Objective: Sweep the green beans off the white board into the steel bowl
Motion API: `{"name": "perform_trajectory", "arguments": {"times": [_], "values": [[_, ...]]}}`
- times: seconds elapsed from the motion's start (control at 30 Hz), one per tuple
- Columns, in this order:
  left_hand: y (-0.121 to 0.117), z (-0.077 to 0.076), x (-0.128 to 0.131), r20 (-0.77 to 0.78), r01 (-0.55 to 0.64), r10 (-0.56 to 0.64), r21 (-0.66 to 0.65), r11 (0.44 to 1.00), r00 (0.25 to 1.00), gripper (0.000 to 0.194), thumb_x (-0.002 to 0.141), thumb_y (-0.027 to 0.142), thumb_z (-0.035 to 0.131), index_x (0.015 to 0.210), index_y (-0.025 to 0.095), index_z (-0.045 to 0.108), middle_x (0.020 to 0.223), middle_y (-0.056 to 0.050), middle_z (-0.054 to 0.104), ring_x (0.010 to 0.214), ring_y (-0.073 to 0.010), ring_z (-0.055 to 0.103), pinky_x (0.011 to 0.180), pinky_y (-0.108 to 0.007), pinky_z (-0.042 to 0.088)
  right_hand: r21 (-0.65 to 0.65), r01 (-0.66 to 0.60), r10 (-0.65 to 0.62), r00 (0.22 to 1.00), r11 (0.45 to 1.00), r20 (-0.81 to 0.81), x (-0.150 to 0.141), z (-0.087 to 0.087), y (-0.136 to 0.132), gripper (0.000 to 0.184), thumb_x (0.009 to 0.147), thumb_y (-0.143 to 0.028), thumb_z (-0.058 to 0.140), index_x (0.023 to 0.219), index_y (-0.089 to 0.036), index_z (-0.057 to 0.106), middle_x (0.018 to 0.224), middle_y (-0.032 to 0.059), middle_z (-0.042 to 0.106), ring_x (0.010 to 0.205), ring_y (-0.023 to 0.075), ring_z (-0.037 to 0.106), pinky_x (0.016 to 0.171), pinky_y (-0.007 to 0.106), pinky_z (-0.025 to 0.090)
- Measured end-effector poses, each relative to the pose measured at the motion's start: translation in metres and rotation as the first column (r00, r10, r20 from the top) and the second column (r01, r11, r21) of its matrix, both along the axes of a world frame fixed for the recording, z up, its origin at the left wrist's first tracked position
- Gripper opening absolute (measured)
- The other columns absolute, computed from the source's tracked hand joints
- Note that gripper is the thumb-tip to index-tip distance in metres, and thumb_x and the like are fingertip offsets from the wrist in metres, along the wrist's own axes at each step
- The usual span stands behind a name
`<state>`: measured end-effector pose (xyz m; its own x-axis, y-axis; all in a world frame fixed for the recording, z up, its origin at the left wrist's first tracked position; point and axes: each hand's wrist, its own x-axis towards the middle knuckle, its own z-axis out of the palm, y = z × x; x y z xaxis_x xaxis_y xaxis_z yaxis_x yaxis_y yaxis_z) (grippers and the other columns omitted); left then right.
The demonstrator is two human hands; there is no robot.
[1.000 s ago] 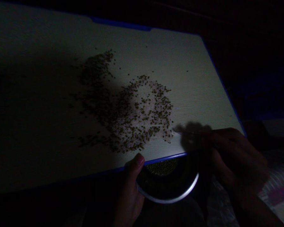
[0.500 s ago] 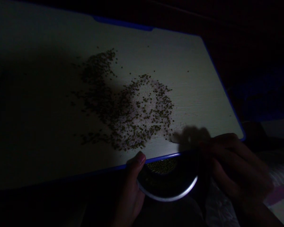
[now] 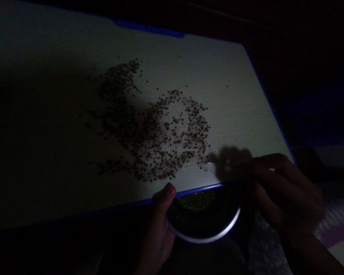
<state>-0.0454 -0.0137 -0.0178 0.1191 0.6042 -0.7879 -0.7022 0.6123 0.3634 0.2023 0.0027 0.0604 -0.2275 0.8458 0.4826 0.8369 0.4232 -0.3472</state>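
Small dark-green beans lie mixed with pale grains in a loose heap on a light tabletop with a blue edge. My left hand grips the side of a metal-rimmed bowl, its thumb up against the table edge. More green beans lie inside the bowl, which is partly hidden under the tabletop. My right hand pinches a thin, slender tool, its tip at the heap's lower right side. Darkness hides the tool's exact kind.
A blue strip runs along the far table edge. Shadow covers the left of the tabletop, and stray beans lie around the heap. Striped, pink-banded cloth shows at lower right.
My right hand has moved slightly up and left, carrying the thin tool's tip upward beside the heap. My left hand and the bowl stay nearly the same.
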Motion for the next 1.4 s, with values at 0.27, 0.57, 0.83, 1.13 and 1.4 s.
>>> {"name": "perform_trajectory", "arguments": {"times": [0.27,0.57,0.83,1.13,1.4], "values": [[0.01,0.012,0.009,-0.06,0.006,-0.008,-0.035,0.999,0.998,0.105,0.084,0.039,0.093,0.178,0.03,0.049,0.154,-0.013,0.083,0.162,-0.0483,0.062,0.128,-0.064,0.058,-0.028,-0.045,0.046,0.999,0.999,0.028,0.003,0.001,0.002,0.037,0.103,-0.006,0.074,0.131,-0.028,0.081,0.111,0.0045,0.081,0.087,0.0218,0.079,0.081,0.043,0.061],[0.007,0.009,0.007,-0.059,0.016,-0.016,-0.006,1.0,0.998,0.094,0.086,0.037,0.091,0.173,0.03,0.055,0.15,-0.012,0.086,0.163,-0.0473,0.06,0.131,-0.064,0.054,-0.019,-0.065,0.066,0.997,0.998,0.05,0.014,0.002,-0.012,0.032,0.102,-0.003,0.073,0.123,-0.025,0.083,0.108,0.004,0.079,0.091,0.0208,0.077,0.075,0.039,0.059],[0.004,0.006,0.006,-0.065,0.011,-0.015,-0.055,0.998,0.998,0.083,0.088,0.043,0.094,0.164,0.027,0.065,0.152,-0.013,0.085,0.164,-0.0473,0.06,0.13,-0.063,0.057,-0.052,-0.077,0.075,0.996,0.996,-0.04,0.003,-0.003,-0.025,0.035,0.101,0.001,0.07,0.127,-0.02,0.081,0.111,0.0048,0.077,0.097,0.0184,0.074,0.075,0.035,0.06],[0.003,0.005,0.008,-0.036,-0.06,0.059,-0.003,0.998,0.998,0.1,0.081,0.043,0.104,0.169,0.027,0.06,0.16,-0.013,0.08,0.165,-0.0484,0.058,0.132,-0.064,0.055,-0.005,-0.048,0.048,0.998,0.999,-0.043,0.004,-0.003,-0.02,0.039,0.103,0.0,0.072,0.135,-0.022,0.079,0.108,0.0033,0.074,0.094,0.018,0.071,0.075,0.035,0.057],[0.002,0.001,0.004,0.065,0.003,-0.005,0.036,0.999,0.998,0.077,0.088,0.044,0.099,0.158,0.026,0.071,0.157,-0.011,0.082,0.166,-0.045,0.058,0.133,-0.06,0.055,-0.017,-0.128,0.127,0.992,0.992,-0.021,-0.003,-0.005,-0.024,0.03,0.103,-0.003,0.071,0.127,-0.019,0.079,0.109,0.006,0.076,0.094,0.0187,0.074,0.072,0.035,0.059]]}}
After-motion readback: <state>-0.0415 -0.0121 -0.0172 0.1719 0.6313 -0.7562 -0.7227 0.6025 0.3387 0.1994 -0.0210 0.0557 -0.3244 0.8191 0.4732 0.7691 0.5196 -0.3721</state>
